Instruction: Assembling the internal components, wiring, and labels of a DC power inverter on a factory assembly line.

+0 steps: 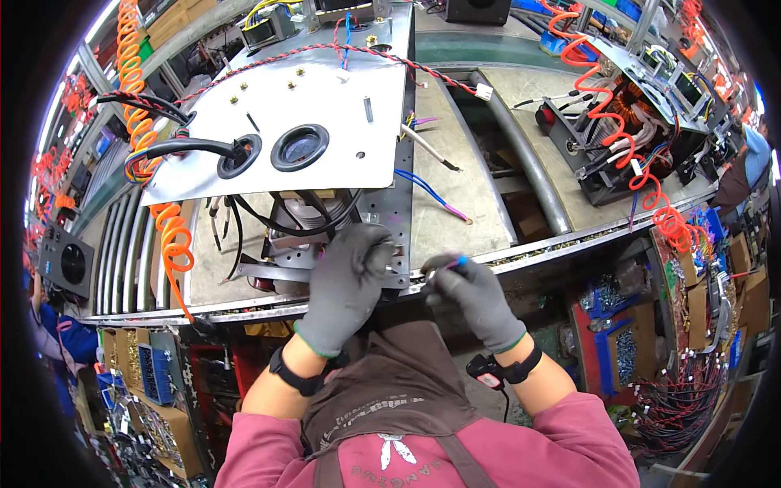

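My left hand (348, 281), in a grey glove, is at the front corner of an open machine chassis (389, 203). Its fingers are curled in against the perforated metal bracket (285, 272); whatever they hold is hidden. To the right of the chassis, over the bench's front edge, my gloved right hand (478, 299) is closed in a pinch. A small piece with a blue and purple end (457, 262) shows at its fingertips, too small to name. Above my left hand lies a white metal panel (342, 106) with black grommets (299, 148) and cables through it.
Blue wires (435, 195) and a white cable (431, 148) stick out from the chassis side. Another half-built machine (626, 122) stands at the right on the roller bench. Orange coiled hoses (169, 236) hang on both sides. Parts bins (625, 354) sit below the bench.
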A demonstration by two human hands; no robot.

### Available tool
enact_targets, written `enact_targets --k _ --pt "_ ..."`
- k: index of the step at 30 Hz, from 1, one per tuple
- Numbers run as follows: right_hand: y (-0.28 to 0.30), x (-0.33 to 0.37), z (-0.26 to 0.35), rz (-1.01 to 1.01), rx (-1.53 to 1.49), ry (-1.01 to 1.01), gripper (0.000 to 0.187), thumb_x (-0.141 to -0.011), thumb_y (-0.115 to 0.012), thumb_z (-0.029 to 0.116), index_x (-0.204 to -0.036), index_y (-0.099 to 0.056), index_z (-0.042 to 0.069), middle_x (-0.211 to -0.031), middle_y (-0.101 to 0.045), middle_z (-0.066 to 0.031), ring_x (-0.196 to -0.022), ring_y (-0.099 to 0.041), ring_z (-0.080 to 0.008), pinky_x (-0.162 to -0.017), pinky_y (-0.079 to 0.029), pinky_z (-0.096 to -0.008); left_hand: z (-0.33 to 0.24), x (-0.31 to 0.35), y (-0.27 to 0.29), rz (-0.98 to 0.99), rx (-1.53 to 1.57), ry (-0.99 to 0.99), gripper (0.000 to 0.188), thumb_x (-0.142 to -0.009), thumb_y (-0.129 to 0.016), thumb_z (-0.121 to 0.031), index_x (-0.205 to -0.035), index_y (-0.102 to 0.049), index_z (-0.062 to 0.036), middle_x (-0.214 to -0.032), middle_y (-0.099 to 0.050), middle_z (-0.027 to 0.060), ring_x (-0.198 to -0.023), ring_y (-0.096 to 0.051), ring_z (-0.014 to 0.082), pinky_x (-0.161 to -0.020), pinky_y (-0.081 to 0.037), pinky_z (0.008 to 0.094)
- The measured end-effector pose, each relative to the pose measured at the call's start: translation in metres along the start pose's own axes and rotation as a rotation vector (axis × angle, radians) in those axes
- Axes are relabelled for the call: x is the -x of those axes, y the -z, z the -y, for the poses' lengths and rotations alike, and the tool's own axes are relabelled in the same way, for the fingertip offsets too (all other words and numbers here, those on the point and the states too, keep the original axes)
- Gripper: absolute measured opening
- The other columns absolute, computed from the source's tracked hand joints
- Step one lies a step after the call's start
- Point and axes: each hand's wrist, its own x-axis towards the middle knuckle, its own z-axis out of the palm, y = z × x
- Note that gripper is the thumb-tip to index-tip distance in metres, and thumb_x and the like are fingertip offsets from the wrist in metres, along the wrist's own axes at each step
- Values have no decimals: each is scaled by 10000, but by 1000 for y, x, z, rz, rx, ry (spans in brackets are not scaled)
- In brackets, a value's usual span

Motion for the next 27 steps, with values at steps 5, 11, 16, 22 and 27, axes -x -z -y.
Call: enact_targets --k 5,11,16,22,27 --pt "0 -43 3 -246 -264 294 178 -939 -549 102 -1090 -604 26 -1023 -611 -74 -860 -623 -137 -754 -543 -270 9 10 5 123 -259 174 208 -876 -609 -238 -1020 -634 -91 -967 -659 123 -891 -638 317 -748 -501 390" --pt "-5 -73 -5 -87 32 191 194 -933 -564 98 -1103 -608 14 -849 -624 -31 -691 -576 -76 -592 -487 -225 23 -6 -8 278 -42 274 212 -882 -594 -235 -1017 -643 -80 -944 -663 146 -887 -642 319 -751 -498 383" --pt "2 -83 -8 143 67 198 221 -941 -551 87 -1149 -599 27 -831 -619 -23 -658 -531 -46 -553 -448 -202 25 -12 -11 112 82 92 175 -878 -603 -192 -967 -655 -51 -913 -660 137 -868 -642 293 -763 -494 346" --pt "3 -82 -2 197 98 223 283 -958 -525 105 -1229 -571 39 -863 -626 -7 -712 -538 -45 -596 -450 -194 22 -12 -6 162 151 155 186 -871 -623 -197 -958 -663 -36 -897 -660 134 -855 -643 283 -749 -498 333" --pt "8 -73 8 289 62 140 295 -949 -542 114 -1235 -570 49 -924 -633 7 -749 -541 -40 -630 -452 -195 24 -7 -9 97 106 129 201 -887 -621 -203 -976 -660 -27 -888 -655 125 -824 -636 247 -741 -492 321"
